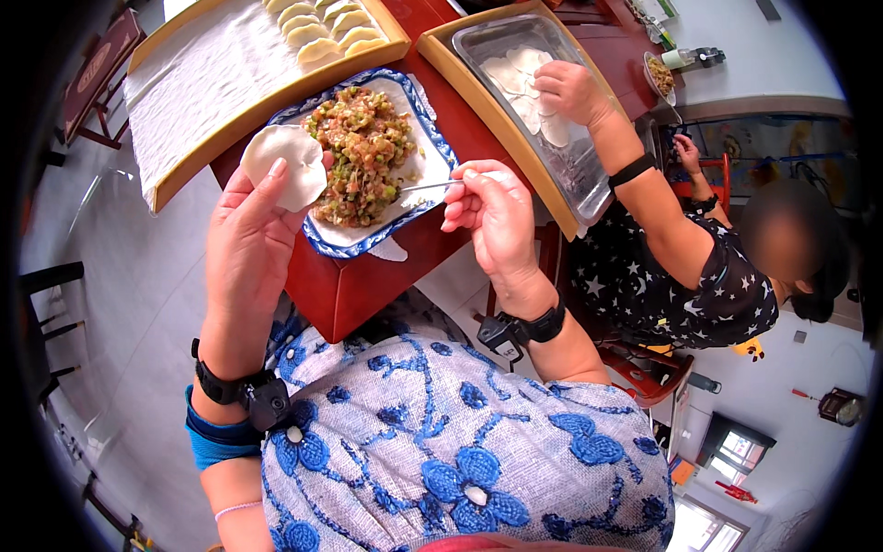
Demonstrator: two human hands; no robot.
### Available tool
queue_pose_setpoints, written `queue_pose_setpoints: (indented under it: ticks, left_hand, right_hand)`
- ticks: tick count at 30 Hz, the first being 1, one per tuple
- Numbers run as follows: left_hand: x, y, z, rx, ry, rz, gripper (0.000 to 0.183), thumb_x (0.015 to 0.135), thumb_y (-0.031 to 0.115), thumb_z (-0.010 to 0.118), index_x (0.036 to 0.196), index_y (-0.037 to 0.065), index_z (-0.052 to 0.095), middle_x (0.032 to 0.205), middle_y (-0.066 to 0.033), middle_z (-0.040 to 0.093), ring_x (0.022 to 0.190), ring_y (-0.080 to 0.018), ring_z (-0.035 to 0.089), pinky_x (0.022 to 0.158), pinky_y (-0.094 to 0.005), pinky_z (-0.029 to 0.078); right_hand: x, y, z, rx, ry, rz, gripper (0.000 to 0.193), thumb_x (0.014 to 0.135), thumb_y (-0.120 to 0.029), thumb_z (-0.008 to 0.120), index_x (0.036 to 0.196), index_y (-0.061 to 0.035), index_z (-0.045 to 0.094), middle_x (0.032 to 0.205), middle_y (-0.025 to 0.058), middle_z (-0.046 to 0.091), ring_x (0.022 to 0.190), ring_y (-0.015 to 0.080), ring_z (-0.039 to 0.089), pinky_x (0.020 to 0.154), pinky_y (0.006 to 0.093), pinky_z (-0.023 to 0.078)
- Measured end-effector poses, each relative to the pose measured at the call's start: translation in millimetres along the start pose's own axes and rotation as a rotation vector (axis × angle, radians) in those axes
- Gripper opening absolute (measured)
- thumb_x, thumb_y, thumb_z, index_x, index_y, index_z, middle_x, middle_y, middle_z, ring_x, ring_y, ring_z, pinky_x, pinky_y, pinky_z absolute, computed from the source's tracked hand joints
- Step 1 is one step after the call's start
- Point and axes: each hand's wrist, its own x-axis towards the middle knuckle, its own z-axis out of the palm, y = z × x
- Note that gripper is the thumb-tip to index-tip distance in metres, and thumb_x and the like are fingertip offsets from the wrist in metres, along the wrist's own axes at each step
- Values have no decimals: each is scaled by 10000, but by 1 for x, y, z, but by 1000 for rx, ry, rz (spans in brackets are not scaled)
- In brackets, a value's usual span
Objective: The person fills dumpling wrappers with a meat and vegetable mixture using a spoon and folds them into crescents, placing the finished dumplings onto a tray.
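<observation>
Blue flowers with white centres and dark blue sprigs cover the pale grey blouse (395, 428) at the lower middle. The glossy table (337, 290) is deep red. At upper centre, a white plate (436, 127) has a blue-and-white patterned rim — its filling (363, 152) mottled pink, tan and green. The dough wrapper (299, 175) is creamy white; at right, white stars dot a co-worker's black top (681, 285).

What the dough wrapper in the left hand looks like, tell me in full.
The dough wrapper is a thin, roundish, pale cream disc, smooth and matt, with a slightly uneven edge; it looks soft. No filling shows on its visible face. The left hand holds it, thumb on that face, other fingers behind. It overlaps the left side of the blue-rimmed plate in the view; whether they touch is unclear.
</observation>
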Motion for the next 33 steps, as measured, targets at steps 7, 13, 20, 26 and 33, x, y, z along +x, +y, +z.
queue_pose_setpoints:
  ticks: [7, 13, 20, 26, 33]
  left_hand:
    - [1, -1, -6, 25, 79, 22, 345, 971, 68, 549, 1299, -25, 495, 1234, -171, 614, 1141, -275, 624, 983, -371, 519]
    - [-1, -1, -3, -2, 38, 21, 351, 971, 62, 544, 1304, -32, 486, 1248, -177, 603, 1150, -303, 617, 986, -379, 518]
    - [0, -2, -4, -6, 22, 21, 349, 973, 63, 539, 1303, -38, 487, 1245, -180, 604, 1146, -317, 619, 982, -385, 522]
    - [-4, -3, -8, 19, 59, 17, 336, 972, 60, 540, 1292, -34, 500, 1242, -178, 608, 1145, -299, 622, 978, -392, 526]
    - [-3, -5, -8, 11, 30, 3, 340, 971, 64, 547, 1293, -32, 499, 1240, -177, 608, 1145, -287, 623, 976, -389, 526]
  right_hand:
    - [-3, -16, -3, 28, -16, -87, 139, 959, -118, 525, 988, 3, 588, 749, 95, 647, 594, 139, 640, 516, 297, 577]
    - [-3, -14, -9, 48, -3, -129, 158, 966, -133, 535, 1003, 13, 582, 765, 102, 644, 615, 138, 641, 526, 293, 576]
    - [-11, -10, 4, -482, 1, -442, 119, 972, -84, 526, 1011, 6, 593, 770, 75, 636, 634, 120, 624, 567, 250, 536]
    - [-27, -26, 8, -720, 17, -641, 102, 965, -66, 534, 988, 16, 591, 743, 54, 630, 614, 81, 602, 537, 219, 492]
    - [-16, -12, 10, -292, 6, -262, 143, 982, -102, 520, 1012, 17, 593, 760, 73, 638, 615, 89, 615, 546, 243, 557]
